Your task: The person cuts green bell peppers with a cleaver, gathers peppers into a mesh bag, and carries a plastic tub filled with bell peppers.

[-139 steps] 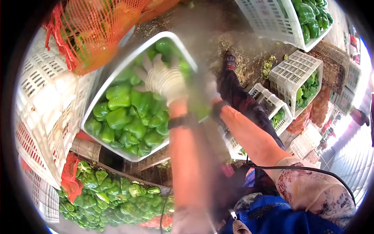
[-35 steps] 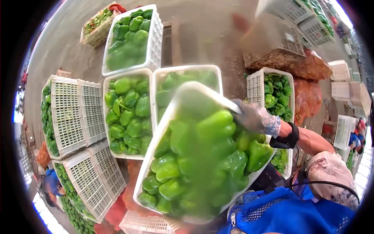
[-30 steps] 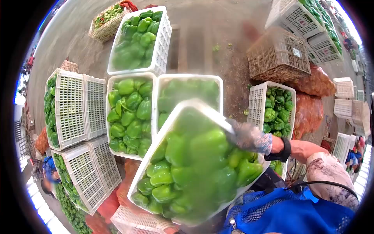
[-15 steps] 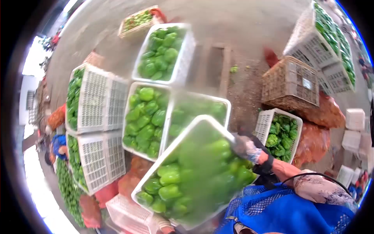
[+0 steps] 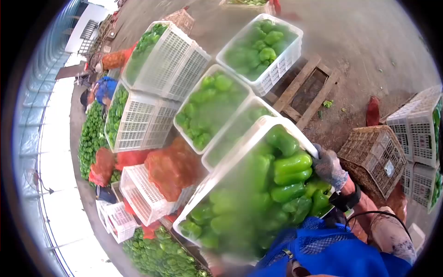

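Note:
A white plastic crate (image 5: 295,130) heaped with green bell peppers (image 5: 293,170) is held tilted close against my body. My right hand (image 5: 330,167), in a grey glove, is closed round its right rim. At the bottom, my left hand (image 5: 213,262) is at the crate's near left edge; it is blurred and its fingers are mostly hidden. Just beyond, and partly covered by the held crate, is another pepper crate (image 5: 217,147). Beside it stands a further crate of peppers (image 5: 213,108), with one more pepper crate (image 5: 281,82) behind.
A wooden pallet (image 5: 295,90) lies on the floor ahead. At right are a wicker basket (image 5: 371,154) and stacked white crates (image 5: 415,124). Stacked pepper crates (image 5: 159,69), a red mesh sack (image 5: 173,168) and a person in blue (image 5: 105,88) are at left.
My view has turned left, so the surrounding crates appear shifted and tilted. The held crate stays in front of me, its right rim still in my right hand.

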`<control>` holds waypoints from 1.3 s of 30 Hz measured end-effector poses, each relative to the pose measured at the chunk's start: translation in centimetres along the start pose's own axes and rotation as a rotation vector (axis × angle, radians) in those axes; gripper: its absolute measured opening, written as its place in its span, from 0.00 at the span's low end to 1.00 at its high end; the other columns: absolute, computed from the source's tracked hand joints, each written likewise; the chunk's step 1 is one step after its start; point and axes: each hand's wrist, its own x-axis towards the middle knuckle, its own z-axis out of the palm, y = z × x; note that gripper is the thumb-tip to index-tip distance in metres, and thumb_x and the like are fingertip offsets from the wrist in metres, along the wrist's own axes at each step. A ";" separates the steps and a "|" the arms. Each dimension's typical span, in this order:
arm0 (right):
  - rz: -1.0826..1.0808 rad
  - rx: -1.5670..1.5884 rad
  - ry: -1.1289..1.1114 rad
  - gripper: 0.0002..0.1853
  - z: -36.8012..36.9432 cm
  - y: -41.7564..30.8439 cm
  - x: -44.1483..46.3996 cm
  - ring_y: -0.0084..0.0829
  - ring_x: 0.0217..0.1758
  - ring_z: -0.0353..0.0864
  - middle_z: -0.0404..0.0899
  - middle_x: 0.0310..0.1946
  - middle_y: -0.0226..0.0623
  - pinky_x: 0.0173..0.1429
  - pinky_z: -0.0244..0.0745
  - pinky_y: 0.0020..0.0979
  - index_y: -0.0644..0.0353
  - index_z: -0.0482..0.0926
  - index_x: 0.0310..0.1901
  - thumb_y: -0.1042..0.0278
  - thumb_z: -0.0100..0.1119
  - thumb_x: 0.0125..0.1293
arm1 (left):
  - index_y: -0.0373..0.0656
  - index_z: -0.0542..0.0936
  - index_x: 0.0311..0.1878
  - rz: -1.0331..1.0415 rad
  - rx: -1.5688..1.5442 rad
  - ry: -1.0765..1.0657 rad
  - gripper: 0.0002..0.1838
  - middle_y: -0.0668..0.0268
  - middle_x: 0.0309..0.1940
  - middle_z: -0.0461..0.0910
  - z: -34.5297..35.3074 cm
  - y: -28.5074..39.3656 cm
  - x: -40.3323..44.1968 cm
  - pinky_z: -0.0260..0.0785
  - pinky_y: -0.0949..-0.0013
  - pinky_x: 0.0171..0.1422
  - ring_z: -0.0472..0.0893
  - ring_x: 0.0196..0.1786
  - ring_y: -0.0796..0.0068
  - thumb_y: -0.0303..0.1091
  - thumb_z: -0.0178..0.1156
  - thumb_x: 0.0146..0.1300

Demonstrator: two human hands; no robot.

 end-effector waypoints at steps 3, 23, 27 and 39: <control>0.175 -0.060 -0.023 0.19 -1.1 -1.7 0.6 0.49 0.43 0.82 0.81 0.37 0.55 0.45 0.75 0.42 0.54 0.75 0.56 0.60 0.56 0.64 | 0.38 0.79 0.49 -0.102 -0.216 0.040 0.15 0.64 0.41 0.82 1.7 -1.3 -0.1 0.74 0.67 0.46 0.81 0.40 0.71 0.32 0.59 0.60; 0.251 0.322 0.161 0.18 -17.6 15.6 7.5 0.23 0.40 0.80 0.85 0.39 0.37 0.47 0.76 0.29 0.66 0.78 0.53 0.67 0.61 0.63 | 0.33 0.78 0.50 -0.122 -0.557 0.168 0.25 0.55 0.43 0.81 17.3 27.7 -10.2 0.76 0.66 0.46 0.82 0.41 0.70 0.49 0.57 0.64; 0.358 0.278 0.345 0.13 -26.7 22.6 9.9 0.23 0.34 0.79 0.83 0.37 0.38 0.37 0.76 0.25 0.69 0.78 0.49 0.77 0.52 0.64 | 0.32 0.78 0.46 -0.004 -0.284 -0.076 0.21 0.62 0.32 0.80 27.4 31.9 -6.7 0.68 0.71 0.32 0.76 0.30 0.76 0.42 0.61 0.59; 0.537 0.275 0.671 0.12 -36.7 39.6 7.0 0.17 0.25 0.71 0.81 0.31 0.26 0.27 0.68 0.23 0.66 0.79 0.46 0.68 0.50 0.69 | 0.36 0.80 0.39 0.799 0.334 -0.485 0.10 0.59 0.28 0.81 55.6 31.2 -2.2 0.72 0.69 0.38 0.79 0.31 0.65 0.28 0.53 0.58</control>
